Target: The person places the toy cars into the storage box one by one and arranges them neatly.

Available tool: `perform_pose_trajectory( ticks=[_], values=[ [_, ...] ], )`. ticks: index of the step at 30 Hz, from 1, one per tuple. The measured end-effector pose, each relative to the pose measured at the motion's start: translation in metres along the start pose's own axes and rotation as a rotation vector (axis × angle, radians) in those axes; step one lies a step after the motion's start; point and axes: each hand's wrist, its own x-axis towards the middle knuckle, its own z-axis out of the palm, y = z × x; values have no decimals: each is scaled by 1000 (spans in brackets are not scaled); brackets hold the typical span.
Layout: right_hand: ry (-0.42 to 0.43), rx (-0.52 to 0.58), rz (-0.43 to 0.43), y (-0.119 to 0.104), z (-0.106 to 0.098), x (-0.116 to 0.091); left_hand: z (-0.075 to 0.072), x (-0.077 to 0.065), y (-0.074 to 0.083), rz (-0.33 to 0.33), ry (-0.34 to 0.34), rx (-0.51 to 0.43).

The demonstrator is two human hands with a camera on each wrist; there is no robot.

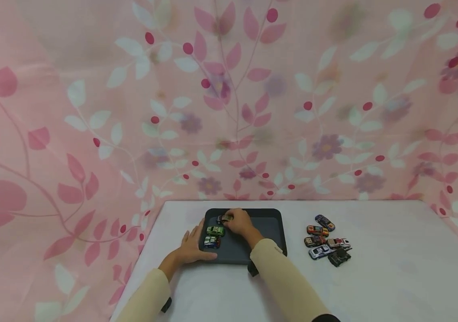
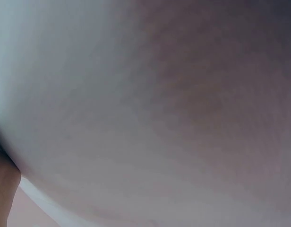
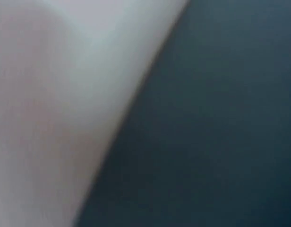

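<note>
A dark grey tray lies on the white table in the head view. My right hand reaches over its far left part and pinches a toy car near the far left corner. Below that car, a green toy car and a white-and-blue toy car sit in a column along the tray's left side. My left hand rests at the tray's near left corner, fingers extended along the left edge and thumb along the near edge. Both wrist views are blurred and show no car.
Right of the tray, several toy cars lie in a loose cluster on the table, among them a blue car, a white car and a dark military-looking vehicle. A pink floral curtain hangs behind the table.
</note>
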Motion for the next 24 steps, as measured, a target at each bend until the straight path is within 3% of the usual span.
perform_pose_trajectory(
  ticks=[7, 14, 24],
  values=[
    [18, 60, -34, 6, 4, 3, -3, -2, 9, 21, 14, -17],
    [67, 72, -57, 9, 9, 0, 2, -1, 3, 20, 11, -9],
    [69, 124, -1, 5, 11, 2, -3, -4, 10, 32, 20, -44]
  ],
)
